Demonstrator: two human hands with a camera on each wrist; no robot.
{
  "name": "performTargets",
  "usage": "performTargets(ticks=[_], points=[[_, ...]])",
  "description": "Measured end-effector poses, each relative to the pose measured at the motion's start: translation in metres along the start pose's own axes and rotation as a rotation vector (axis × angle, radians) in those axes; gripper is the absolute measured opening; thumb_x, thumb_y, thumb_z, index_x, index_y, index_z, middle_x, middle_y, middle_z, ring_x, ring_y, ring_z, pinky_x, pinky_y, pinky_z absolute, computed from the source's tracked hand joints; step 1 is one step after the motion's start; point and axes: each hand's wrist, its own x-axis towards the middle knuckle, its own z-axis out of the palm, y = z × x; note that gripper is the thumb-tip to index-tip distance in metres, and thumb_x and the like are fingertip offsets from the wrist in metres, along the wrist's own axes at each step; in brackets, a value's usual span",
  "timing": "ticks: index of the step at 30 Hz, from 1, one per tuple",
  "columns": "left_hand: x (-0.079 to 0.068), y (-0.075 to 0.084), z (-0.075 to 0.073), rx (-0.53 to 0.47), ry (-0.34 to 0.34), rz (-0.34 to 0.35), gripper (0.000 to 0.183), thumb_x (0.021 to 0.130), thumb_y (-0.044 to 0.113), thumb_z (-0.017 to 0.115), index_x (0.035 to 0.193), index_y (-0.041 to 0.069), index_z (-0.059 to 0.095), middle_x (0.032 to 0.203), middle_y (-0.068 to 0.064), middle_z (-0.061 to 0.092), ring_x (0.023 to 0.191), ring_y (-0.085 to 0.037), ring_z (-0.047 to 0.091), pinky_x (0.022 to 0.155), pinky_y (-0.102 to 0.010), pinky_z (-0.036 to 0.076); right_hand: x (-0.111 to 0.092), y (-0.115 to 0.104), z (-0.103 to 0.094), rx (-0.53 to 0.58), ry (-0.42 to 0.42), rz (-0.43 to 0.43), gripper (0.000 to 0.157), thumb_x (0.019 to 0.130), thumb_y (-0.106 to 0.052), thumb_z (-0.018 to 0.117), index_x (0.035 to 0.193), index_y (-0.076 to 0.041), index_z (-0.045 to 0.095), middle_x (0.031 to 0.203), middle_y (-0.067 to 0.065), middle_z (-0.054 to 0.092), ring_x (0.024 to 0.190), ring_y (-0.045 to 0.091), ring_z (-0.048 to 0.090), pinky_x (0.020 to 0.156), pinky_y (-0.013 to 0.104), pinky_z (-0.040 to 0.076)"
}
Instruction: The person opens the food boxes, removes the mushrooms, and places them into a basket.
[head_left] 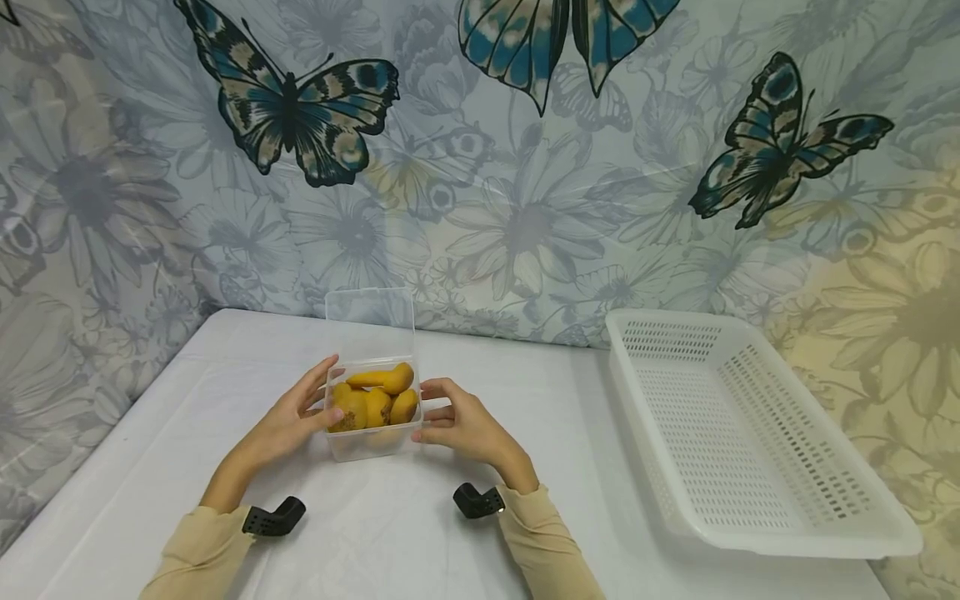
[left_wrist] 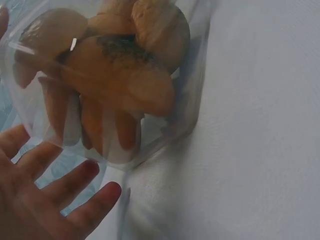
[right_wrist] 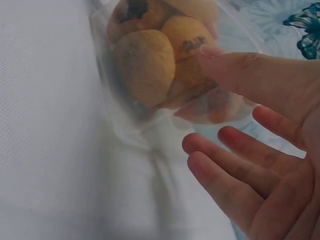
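Observation:
A clear plastic box (head_left: 371, 446) stands on the white cloth, its hinged lid (head_left: 370, 321) raised upright at the back. Inside lie several yellow mango-like fruits (head_left: 349, 410), some with dark specks. My left hand (head_left: 288, 421) is at the box's left side, its thumb reaching the near corner. In the left wrist view, the fingers (left_wrist: 70, 185) spread out straight along the box wall. My right hand (head_left: 468, 425) is at the other side, fingertips right by the wall. The right wrist view shows its thumb (right_wrist: 250, 67) overlapping the box and the other fingers loosely bent.
A large white perforated plastic basket (head_left: 825, 537) stands on the right of the table. A white cloth (head_left: 360, 533) covers the tabletop. Behind it hangs a fabric backdrop (head_left: 517, 225) with flowers and butterflies. Each wrist wears a black camera mount (head_left: 273, 517).

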Motion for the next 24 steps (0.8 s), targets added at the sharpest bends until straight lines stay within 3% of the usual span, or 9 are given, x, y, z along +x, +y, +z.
performTargets(ticks=[6,9,10,13,15,17,21,24], points=[[-0.001,-0.001,-0.004,-0.04,-0.037,0.025,0.091,0.09,0.01,0.071,0.16,0.013,0.013,0.161,-0.028,0.02,0.142,-0.06,0.021,0.107,-0.076,0.027,-0.003,-0.002,-0.009,0.009,0.008,-0.014,0.063,0.091,-0.008,0.071,0.145,-0.005,0.041,0.146,0.017,0.048,0.124,0.034,0.061,0.103,0.04,0.052],[-0.002,-0.002,-0.005,-0.029,-0.037,0.042,0.095,0.086,0.008,0.075,0.16,0.011,0.014,0.162,-0.028,0.019,0.144,-0.058,0.021,0.109,-0.072,0.028,-0.004,-0.003,-0.013,0.004,0.037,-0.022,0.058,0.092,-0.01,0.069,0.144,-0.007,0.043,0.145,0.018,0.049,0.124,0.034,0.061,0.101,0.038,0.054],[-0.002,-0.001,-0.005,-0.016,-0.031,0.048,0.096,0.085,0.008,0.076,0.16,0.01,0.015,0.161,-0.028,0.02,0.144,-0.056,0.021,0.11,-0.068,0.03,-0.004,-0.003,-0.014,0.004,0.047,-0.026,0.057,0.093,-0.011,0.068,0.144,-0.009,0.043,0.144,0.018,0.049,0.123,0.033,0.062,0.1,0.037,0.054],[-0.003,0.001,-0.005,0.025,-0.01,0.064,0.098,0.083,0.008,0.078,0.159,0.009,0.018,0.161,-0.027,0.022,0.145,-0.052,0.023,0.113,-0.035,0.043,-0.004,-0.003,-0.016,0.002,0.073,-0.033,0.053,0.094,-0.014,0.068,0.142,-0.013,0.046,0.144,0.018,0.05,0.122,0.031,0.062,0.098,0.034,0.056],[-0.003,0.002,-0.004,0.042,0.0,0.068,0.098,0.081,0.008,0.08,0.159,0.009,0.019,0.16,-0.027,0.023,0.145,-0.051,0.025,0.107,-0.014,0.041,-0.003,-0.002,-0.017,0.007,0.081,-0.036,0.052,0.094,-0.015,0.067,0.142,-0.014,0.047,0.143,0.018,0.051,0.122,0.031,0.062,0.097,0.033,0.056],[-0.003,0.004,-0.004,0.044,0.002,0.068,0.099,0.081,0.009,0.081,0.159,0.009,0.02,0.16,-0.028,0.023,0.145,-0.051,0.024,0.1,-0.001,0.034,-0.003,-0.002,-0.017,0.006,0.089,-0.034,0.052,0.094,-0.016,0.067,0.142,-0.014,0.047,0.142,0.017,0.052,0.122,0.031,0.063,0.097,0.034,0.056],[-0.002,0.006,-0.003,0.042,-0.003,0.055,0.1,0.08,0.01,0.082,0.158,0.009,0.02,0.16,-0.027,0.024,0.145,-0.051,0.024,0.1,0.0,0.033,-0.003,-0.003,-0.016,0.007,0.106,-0.034,0.05,0.094,-0.015,0.067,0.141,-0.014,0.048,0.141,0.015,0.053,0.121,0.03,0.063,0.097,0.034,0.056],[-0.002,0.007,-0.003,0.054,-0.001,0.043,0.099,0.08,0.011,0.082,0.158,0.009,0.021,0.16,-0.026,0.026,0.145,-0.051,0.024,0.109,-0.019,0.042,-0.001,-0.004,-0.016,0.006,0.119,-0.054,0.048,0.095,-0.015,0.066,0.14,-0.014,0.049,0.141,0.016,0.054,0.121,0.03,0.063,0.097,0.034,0.056]])
